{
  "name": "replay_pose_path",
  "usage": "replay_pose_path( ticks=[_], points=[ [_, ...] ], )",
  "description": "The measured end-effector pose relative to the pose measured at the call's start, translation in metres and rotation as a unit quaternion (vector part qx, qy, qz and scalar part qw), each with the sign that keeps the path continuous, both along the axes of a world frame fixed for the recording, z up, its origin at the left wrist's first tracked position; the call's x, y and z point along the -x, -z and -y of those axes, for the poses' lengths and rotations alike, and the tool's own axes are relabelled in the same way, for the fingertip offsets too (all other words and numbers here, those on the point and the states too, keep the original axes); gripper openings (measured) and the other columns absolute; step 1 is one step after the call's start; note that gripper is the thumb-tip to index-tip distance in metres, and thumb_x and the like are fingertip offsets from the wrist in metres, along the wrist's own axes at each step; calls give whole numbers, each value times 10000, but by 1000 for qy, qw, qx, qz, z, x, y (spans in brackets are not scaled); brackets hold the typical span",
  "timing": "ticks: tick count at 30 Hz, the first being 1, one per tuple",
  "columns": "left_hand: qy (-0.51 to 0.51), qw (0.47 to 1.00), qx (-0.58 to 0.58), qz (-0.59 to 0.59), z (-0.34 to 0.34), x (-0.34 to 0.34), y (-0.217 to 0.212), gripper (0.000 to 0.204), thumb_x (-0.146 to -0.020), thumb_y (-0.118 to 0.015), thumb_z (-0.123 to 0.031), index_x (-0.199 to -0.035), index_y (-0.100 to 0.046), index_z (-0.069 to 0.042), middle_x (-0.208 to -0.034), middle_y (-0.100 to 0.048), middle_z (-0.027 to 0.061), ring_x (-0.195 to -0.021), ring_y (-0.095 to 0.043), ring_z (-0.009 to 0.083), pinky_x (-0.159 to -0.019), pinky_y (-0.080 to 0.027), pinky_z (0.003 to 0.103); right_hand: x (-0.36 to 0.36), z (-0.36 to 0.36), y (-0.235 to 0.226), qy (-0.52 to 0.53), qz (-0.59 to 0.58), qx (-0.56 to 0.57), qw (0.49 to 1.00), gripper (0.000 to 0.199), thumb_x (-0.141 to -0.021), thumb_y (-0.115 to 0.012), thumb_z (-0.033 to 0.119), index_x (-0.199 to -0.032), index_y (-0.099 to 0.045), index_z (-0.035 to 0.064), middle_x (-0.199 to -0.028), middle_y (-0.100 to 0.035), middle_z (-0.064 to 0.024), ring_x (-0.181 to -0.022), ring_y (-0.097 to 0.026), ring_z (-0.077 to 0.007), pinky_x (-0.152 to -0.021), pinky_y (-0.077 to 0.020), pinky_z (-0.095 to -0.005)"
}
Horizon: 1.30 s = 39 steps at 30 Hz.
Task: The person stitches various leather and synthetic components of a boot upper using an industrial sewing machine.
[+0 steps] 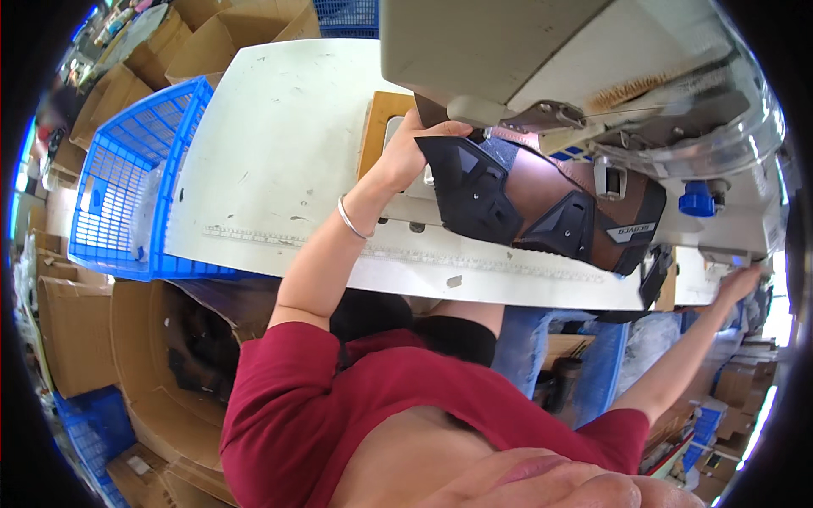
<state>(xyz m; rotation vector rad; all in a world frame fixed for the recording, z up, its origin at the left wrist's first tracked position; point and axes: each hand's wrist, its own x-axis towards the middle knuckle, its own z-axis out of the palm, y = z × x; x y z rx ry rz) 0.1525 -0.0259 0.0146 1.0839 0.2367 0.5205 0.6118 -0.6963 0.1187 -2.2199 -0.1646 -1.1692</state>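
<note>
A brown and black shoe upper (542, 190) with dark moulded overlays lies under the head of a sewing machine (483, 51). My left hand (408, 152) grips its left edge, with the fingers reaching toward the needle area, where a bright light falls on the upper. The needle and the fingertips there are partly hidden by the machine. Far to the right, my right hand (738, 285) is raised against the right end of the machine. Its fingers are small and partly hidden, so what they touch is unclear.
A white work table (279, 161) with a printed ruler strip (406, 254) spans the front. At its left stands a blue plastic basket (127, 182) with clear plastic inside. Cardboard boxes (161, 372) crowd the left side. A blue knob (696, 200) sticks out of the machine.
</note>
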Motion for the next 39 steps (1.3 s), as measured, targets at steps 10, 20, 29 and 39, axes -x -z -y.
replay_pose_path(
  ticks=[10, 20, 29, 39],
  points=[
    [-44, 999, -5, 8, -10, 9, 17, 252, -838, -663, -90, -998, -588, 89, -918, -650, 109, -841, -617, 138, -791, -485, 257, 16, -56, -97, -177, -134, -160, 962, 502, -967, -429, 428, -1176, -584, -2, -1015, -607, -94, -914, -553, -178, -805, -426, -308],
    [-23, 997, -56, 41, -8, 5, 21, 273, -839, -590, -31, -1047, -593, 146, -984, -666, 156, -885, -638, 176, -841, -485, 272, 48, -81, -79, -180, -123, -295, 930, 595, -947, -443, 482, -1243, -515, -30, -1178, -572, -112, -1047, -563, -219, -904, -432, -329],
    [-27, 999, -11, 42, -4, 7, 19, 267, -849, -564, 1, -1064, -548, 159, -1061, -643, 188, -994, -629, 215, -907, -476, 290, 5, -44, -88, -266, -159, -218, 925, 424, -891, -566, 331, -1173, -584, 15, -1091, -597, -70, -986, -558, -184, -842, -428, -320],
    [-46, 997, 47, 35, -2, 9, 23, 325, -877, -558, 0, -1065, -378, 196, -1124, -578, 301, -1065, -602, 297, -935, -492, 348, 7, -33, -84, -256, -82, -206, 941, 462, -909, -551, 307, -1225, -533, -28, -1172, -573, -115, -1048, -538, -222, -895, -419, -358]
  ],
)
